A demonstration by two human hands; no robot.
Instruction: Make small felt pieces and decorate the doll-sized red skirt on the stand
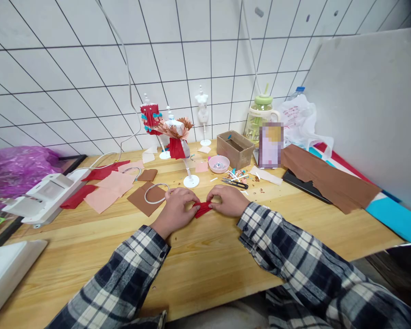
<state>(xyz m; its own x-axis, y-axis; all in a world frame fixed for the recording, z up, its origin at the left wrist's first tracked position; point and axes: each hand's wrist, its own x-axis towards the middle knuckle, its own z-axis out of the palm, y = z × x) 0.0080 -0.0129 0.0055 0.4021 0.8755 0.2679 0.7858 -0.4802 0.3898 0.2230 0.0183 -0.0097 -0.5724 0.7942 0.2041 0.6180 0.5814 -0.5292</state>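
Note:
A small piece of pleated red crepe paper (202, 209) is stretched between my two hands, just above the wooden table (205, 265). My left hand (178, 208) pinches its left end between thumb and fingers. At the other end, my right hand (230, 201) pinches it the same way. Beyond them stands a miniature dress form (183, 148) dressed in red with a brown and pink petal collar. Behind it is a second form in a red bodice (150, 116) with blue bows, and a bare white form (202, 109) stands near the wall.
Black-handled thread snips (235, 183) lie by paper scraps, a pink bowl (219, 164) and a cardboard box (235, 148). A phone (271, 145) stands before a green-lidded jug (263, 107). Left are pink sheets (111, 188), a brown square (145, 199) and a power strip (51, 196); brown paper (332, 180) lies right.

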